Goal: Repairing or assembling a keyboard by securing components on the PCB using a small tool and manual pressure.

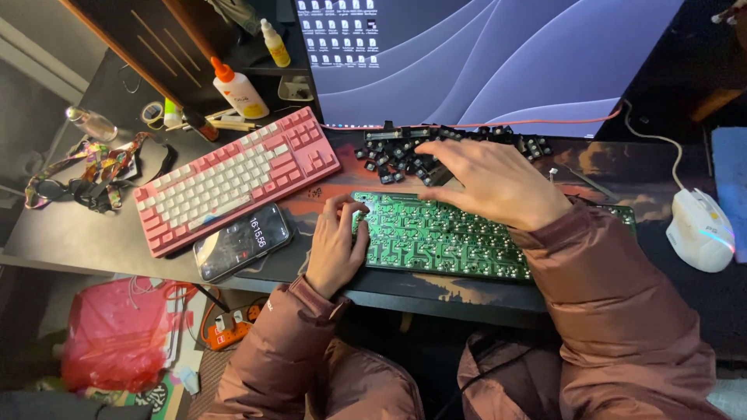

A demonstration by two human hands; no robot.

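Our left fingers (pixel 348 211) gripped the green board (pixel 436 237) at its left end; our right hand (pixel 490 180) lay open over the switches (pixel 405 155) just behind it.

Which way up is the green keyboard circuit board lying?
Solder side up. The green circuit board shows shiny solder points and traces; the loose black switches lie in a pile behind it.

In front of you stands a wide monitor (pixel 498 54), blue-grey waves with small icons. Your phone (pixel 242 241) lies lit beside the pink keyboard. Two glue bottles (pixel 240 89) carry pale labels.
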